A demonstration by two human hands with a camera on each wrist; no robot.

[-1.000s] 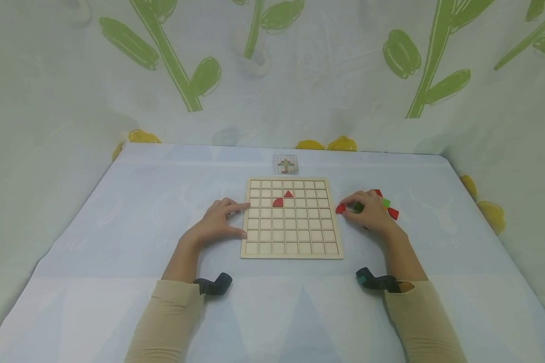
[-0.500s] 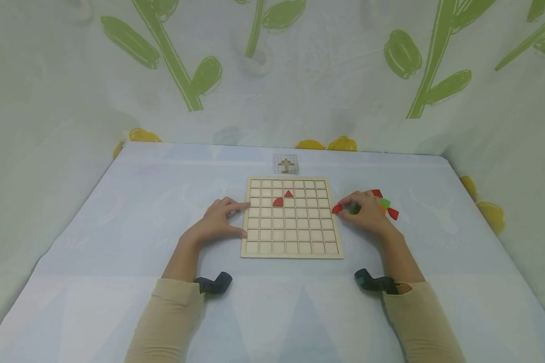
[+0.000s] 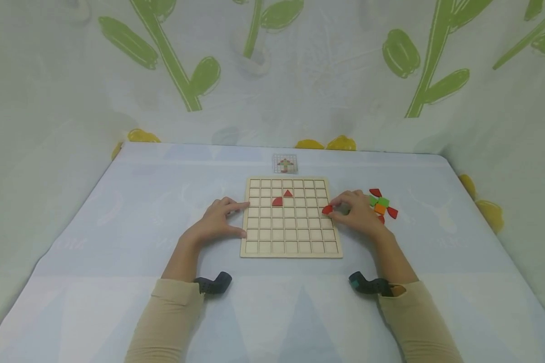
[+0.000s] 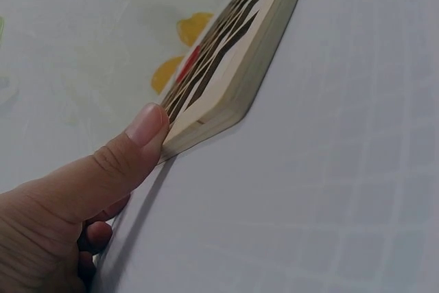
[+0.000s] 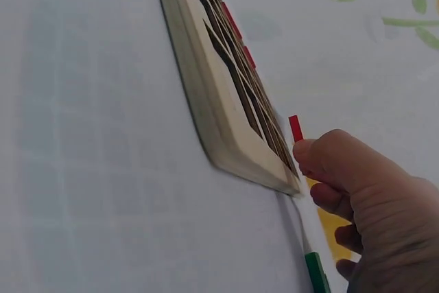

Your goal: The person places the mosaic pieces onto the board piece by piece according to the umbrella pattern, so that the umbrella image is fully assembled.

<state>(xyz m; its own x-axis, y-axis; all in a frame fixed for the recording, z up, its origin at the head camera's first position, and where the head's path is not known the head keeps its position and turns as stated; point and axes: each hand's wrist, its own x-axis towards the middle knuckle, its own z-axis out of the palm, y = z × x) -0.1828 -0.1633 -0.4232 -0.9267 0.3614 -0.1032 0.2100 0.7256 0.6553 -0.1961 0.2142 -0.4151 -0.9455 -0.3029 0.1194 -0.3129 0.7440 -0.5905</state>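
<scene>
A square wooden grid board (image 3: 290, 247) lies in the middle of the table, with a red triangle (image 3: 288, 193) and a red quarter-circle piece (image 3: 277, 201) in its cells. My left hand (image 3: 215, 222) rests at the board's left edge, index finger and thumb spread and touching the rim. Over the board's right edge, my right hand (image 3: 359, 214) pinches another red quarter-circle piece (image 3: 327, 209) between thumb and fingers. In the right wrist view that red piece (image 5: 295, 128) sticks up past the thumb tip, beside the board's edge.
Right of the right hand lie several loose pieces: an orange square (image 3: 380, 208), a green square (image 3: 383, 201) and red pieces (image 3: 392, 213). A small pattern card (image 3: 285, 164) lies behind the board. Flower-printed cloth walls (image 3: 300, 101) surround the table.
My right hand has moved left from beside the loose pieces to over the board's right edge, carrying the red quarter-circle piece. My left hand has stayed at the board's left edge.
</scene>
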